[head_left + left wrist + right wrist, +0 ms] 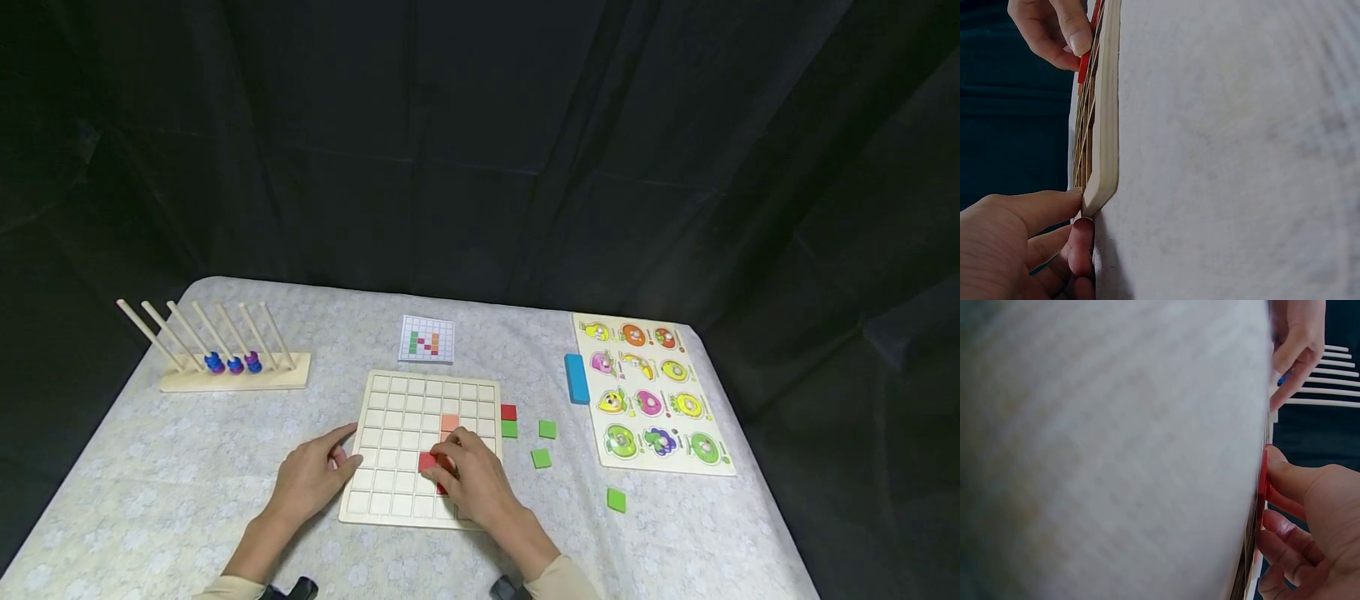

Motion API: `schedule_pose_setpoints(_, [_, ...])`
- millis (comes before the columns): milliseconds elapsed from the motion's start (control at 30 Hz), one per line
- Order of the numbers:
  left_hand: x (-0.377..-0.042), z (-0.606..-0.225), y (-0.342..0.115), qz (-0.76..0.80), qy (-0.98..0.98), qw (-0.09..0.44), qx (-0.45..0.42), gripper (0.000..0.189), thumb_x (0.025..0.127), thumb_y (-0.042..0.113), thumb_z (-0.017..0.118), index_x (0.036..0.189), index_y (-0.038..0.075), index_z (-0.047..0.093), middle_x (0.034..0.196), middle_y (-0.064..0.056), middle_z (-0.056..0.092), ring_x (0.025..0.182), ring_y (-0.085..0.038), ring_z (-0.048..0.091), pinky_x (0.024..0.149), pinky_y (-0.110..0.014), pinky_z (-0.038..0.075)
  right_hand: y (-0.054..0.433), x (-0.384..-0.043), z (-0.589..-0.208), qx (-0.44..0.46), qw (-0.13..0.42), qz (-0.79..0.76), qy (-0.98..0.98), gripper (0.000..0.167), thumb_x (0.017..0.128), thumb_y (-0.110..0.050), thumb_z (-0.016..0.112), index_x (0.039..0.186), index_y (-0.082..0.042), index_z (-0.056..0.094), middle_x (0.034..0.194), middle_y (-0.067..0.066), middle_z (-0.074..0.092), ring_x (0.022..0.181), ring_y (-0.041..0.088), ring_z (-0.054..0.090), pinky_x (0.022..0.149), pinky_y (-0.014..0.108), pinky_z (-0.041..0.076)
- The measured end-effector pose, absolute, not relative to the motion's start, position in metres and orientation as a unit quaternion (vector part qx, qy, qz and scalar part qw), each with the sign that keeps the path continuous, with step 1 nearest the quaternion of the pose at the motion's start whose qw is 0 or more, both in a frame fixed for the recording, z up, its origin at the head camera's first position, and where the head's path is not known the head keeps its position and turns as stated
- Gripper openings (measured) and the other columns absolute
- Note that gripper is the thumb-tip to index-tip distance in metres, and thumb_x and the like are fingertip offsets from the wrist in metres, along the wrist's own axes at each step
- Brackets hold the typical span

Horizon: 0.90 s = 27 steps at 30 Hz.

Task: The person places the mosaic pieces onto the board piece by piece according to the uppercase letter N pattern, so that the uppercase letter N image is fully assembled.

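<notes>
A wooden grid board (397, 442) lies flat, with an orange tile (449, 422) in one of its squares. My left hand (315, 471) grips the board's left edge, thumb on the rim and fingers curled against its side. Over the board, my right hand (476, 479) holds a red tile (426, 462) between thumb and fingers, close to the grid. More red shows under that hand, partly hidden by it. From the right wrist view, the thumb and fingers sit right at the red tile (1262, 487).
Red (508, 412) and green tiles (547, 429) lie right of the board. A pattern card (427, 340) lies behind it. At left stands a peg rack (232, 379) with blue and purple beads; at right lie a blue block (577, 379) and a fruit puzzle (652, 387).
</notes>
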<state>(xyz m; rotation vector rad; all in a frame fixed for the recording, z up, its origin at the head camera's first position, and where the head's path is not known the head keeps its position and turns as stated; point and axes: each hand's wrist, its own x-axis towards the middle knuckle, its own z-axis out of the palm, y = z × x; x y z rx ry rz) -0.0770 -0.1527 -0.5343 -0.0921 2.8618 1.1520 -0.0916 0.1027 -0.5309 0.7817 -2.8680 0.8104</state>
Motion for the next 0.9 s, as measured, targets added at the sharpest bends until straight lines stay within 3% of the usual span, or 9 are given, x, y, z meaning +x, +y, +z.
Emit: schedule_pose_setpoints(900, [-0.0775, -0.5353, -0.1532, 0.37, 0.928, 0.027, -0.031, 0.052, 0.088, 0.024, 0.074, 0.136, 0.01, 0.063, 0.071, 0.005, 0.06, 0.055, -0.008, 0.044, 0.05, -0.025, 0.033, 0.0963, -0.0895, -0.5272, 0.234, 0.033, 0.237, -0.942, 0.03, 0.087, -0.033, 0.078, 0.105, -0.01, 0.078, 0.099, -0.003, 0.063, 0.088, 0.012, 0.057, 0.072, 0.022, 0.049])
